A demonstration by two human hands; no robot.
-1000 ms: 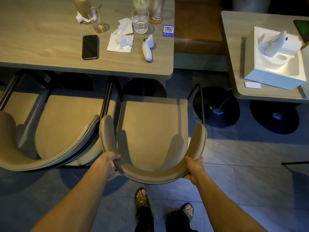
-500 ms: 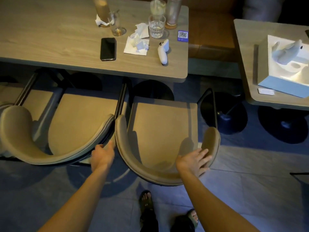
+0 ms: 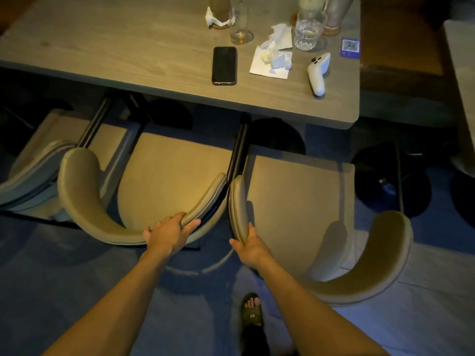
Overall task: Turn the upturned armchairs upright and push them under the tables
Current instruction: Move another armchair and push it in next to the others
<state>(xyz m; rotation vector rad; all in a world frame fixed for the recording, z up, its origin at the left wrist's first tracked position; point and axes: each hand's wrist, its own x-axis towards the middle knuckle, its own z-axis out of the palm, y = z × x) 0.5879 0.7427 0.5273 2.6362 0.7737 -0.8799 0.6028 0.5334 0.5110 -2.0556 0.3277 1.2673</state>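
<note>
With L hand [image 3: 171, 233] fingers clamped on mid chair [image 3: 144, 201] back and R hand [image 3: 253, 249] on R chair [image 3: 321, 222] arm, a hard shove toward 12 could jolt the surface [image 3: 115, 42], tipping glasses [image 3: 307, 32].

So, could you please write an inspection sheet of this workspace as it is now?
Surface: grey wooden table, grey tiled floor.
Job's things: middle beige padded armchair and right beige padded armchair, upright, side by side, seats partly under the table.
Clutter: black phone, white controller, crumpled napkins, glasses.
Grips: left hand on the middle backrest; right hand on the right armrest.
Cables: nothing seen.
Surroundings: third armchair, second table.
</note>
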